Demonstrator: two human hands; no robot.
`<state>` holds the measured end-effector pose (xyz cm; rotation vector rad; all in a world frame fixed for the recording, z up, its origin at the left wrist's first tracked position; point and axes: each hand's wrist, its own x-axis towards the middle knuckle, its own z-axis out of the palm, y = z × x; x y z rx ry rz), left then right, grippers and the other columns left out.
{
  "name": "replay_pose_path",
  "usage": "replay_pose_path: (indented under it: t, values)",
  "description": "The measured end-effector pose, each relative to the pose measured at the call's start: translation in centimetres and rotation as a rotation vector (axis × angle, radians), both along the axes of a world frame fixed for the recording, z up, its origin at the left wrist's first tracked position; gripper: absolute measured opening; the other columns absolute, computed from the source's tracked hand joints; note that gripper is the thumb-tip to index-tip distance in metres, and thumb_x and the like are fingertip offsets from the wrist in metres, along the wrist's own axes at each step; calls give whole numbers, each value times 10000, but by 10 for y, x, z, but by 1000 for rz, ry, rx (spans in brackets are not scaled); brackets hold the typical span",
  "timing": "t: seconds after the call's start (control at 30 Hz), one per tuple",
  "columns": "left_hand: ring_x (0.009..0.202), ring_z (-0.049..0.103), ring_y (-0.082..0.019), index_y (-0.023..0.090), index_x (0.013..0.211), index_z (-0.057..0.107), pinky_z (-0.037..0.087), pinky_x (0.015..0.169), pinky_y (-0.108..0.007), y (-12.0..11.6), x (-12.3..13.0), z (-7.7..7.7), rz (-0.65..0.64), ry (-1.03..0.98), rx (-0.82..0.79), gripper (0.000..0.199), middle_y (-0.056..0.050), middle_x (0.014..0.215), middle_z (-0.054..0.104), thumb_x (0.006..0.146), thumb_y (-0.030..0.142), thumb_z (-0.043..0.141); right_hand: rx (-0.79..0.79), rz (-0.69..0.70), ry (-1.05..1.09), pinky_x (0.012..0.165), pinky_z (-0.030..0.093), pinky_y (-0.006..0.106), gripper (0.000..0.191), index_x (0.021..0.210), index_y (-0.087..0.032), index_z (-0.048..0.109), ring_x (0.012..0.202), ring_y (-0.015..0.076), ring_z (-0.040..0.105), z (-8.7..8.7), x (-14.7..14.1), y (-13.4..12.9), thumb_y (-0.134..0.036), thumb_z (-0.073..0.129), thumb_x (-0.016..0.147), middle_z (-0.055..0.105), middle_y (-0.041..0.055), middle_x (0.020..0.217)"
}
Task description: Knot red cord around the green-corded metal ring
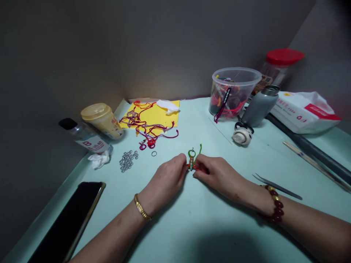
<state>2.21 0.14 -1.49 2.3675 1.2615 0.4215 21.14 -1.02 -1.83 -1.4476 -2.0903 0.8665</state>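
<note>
Between my two hands lies a small knotted cord piece (pixel 191 162), green, orange and red, with silvery bits down its middle. Its top end is a green loop (pixel 191 153), and a loose green cord end (pixel 200 149) sticks up beside it. My left hand (pixel 170 175) is closed, with thumb and forefinger pinching a red cord at the piece's left side. On the other side my right hand (pixel 215 170) pinches red cord too, its remaining fingers curled. The fingertips partly cover the cords. A metal ring (pixel 154 153) and a pile of silvery nut-like rings (pixel 127 160) lie left of the hands.
Knotted cords (pixel 149 126) spread over yellow paper (pixel 164 118) at the back. A clear tub (pixel 233 95) of cords, a grey bottle (pixel 260 107) and a tissue pack (pixel 304 113) stand back right. Tweezers (pixel 279 187) lie right; a phone (pixel 68 219), bottle (pixel 91 140) and cup (pixel 104 122) left.
</note>
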Motion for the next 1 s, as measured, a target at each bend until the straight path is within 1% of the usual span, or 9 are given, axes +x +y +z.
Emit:
replay_pose_path:
  t: [0.13, 0.23, 0.33, 0.4, 0.5, 0.6, 0.8, 0.9, 1.0]
  values:
    - [651, 502, -122, 206, 872, 436, 370, 600, -256, 2, 1, 3, -20, -33, -30, 64, 23, 767, 558, 931, 192, 455, 6, 9, -25, 558, 289, 225, 113, 750, -208, 489, 582, 106, 441, 0, -1, 0, -133, 531, 824, 529, -47, 648]
    - [655, 503, -124, 206, 843, 459, 369, 589, -252, 3, 1, 2, -13, -32, -27, 69, 25, 762, 564, 878, 167, 503, 18, 16, -36, 562, 293, 227, 109, 761, -208, 495, 589, 109, 451, -1, -2, 0, -131, 515, 836, 544, -41, 665]
    - [678, 514, -124, 203, 847, 488, 383, 606, -250, 4, 1, -1, -3, -57, -5, 66, 23, 771, 573, 868, 140, 489, 46, 17, -36, 569, 306, 225, 100, 797, -211, 507, 592, 111, 460, -2, -1, -1, -120, 505, 839, 558, -38, 680]
    - [696, 520, -125, 200, 861, 506, 393, 620, -251, 4, 1, -3, 3, -64, 16, 77, 20, 783, 578, 868, 126, 484, 65, 33, -20, 589, 329, 226, 104, 839, -212, 522, 620, 115, 490, -4, 0, -1, -116, 486, 856, 588, -28, 721]
    - [729, 534, -131, 196, 861, 523, 410, 642, -256, 5, 1, -3, -17, -58, 37, 98, 10, 809, 581, 872, 110, 478, 91, 59, 3, 640, 365, 236, 139, 868, -209, 553, 680, 126, 539, -6, 0, 0, -106, 459, 876, 634, -7, 787]
    - [756, 545, -139, 193, 846, 537, 427, 667, -264, 5, 1, -2, -35, -45, 48, 108, 0, 823, 575, 886, 114, 476, 107, 70, 2, 668, 380, 245, 171, 846, -202, 575, 700, 130, 554, -10, 0, 2, -85, 452, 864, 649, 2, 799]
    - [807, 557, -152, 180, 888, 589, 449, 725, -275, 5, 1, -2, -46, -1, 42, 152, -25, 864, 568, 943, 166, 448, 127, 36, -38, 648, 362, 246, 166, 798, -196, 569, 667, 128, 526, -13, -1, 1, -102, 452, 871, 626, -4, 754]
    - [801, 550, -155, 175, 885, 581, 440, 715, -277, 5, 3, -2, -46, 37, 73, 188, -31, 867, 560, 968, 196, 413, 138, 22, -73, 626, 347, 250, 161, 780, -195, 557, 634, 127, 500, -13, -2, 1, -127, 455, 886, 606, -7, 721]
    - [768, 531, -156, 177, 827, 549, 424, 685, -279, 3, 8, -3, -38, 85, 110, 231, -27, 830, 546, 979, 201, 376, 145, 29, -92, 622, 344, 253, 167, 780, -194, 548, 623, 129, 488, -13, -2, 1, -145, 447, 904, 596, -3, 709]
